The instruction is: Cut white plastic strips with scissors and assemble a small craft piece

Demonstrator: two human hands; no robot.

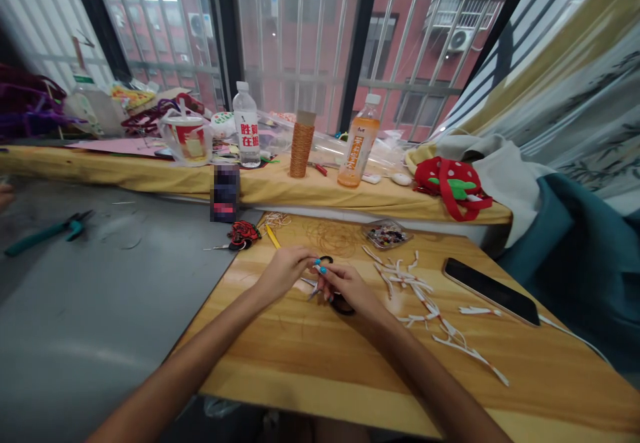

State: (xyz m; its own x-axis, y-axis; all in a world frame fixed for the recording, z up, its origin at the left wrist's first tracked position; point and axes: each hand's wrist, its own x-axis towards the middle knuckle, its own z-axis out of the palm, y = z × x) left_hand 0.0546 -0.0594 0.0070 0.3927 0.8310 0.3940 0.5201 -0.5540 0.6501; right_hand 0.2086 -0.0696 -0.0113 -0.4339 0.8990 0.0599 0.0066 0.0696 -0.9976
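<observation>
Over the wooden tabletop, my left hand (286,271) and my right hand (354,290) meet with their fingertips pinched together. A tiny whitish bit shows between them, too small to name. Beneath my fingers lies a pair of scissors (343,305) with black handles, partly hidden by my right hand. To the right, several white strips (425,300) bound with orange thread lie in a branching row. One separate white bundle (479,311) rests near the phone. Behind my hands, a loose tangle of thin brown thread (333,238) spreads over the wood.
A clear box of beads (387,234) stands at the back, a black phone (493,291) at right. On the yellow-covered ledge are a cord-wrapped tube (301,146), a water bottle (247,126) and an orange drink bottle (359,143). Green-handled pliers (43,235) lie on the grey table.
</observation>
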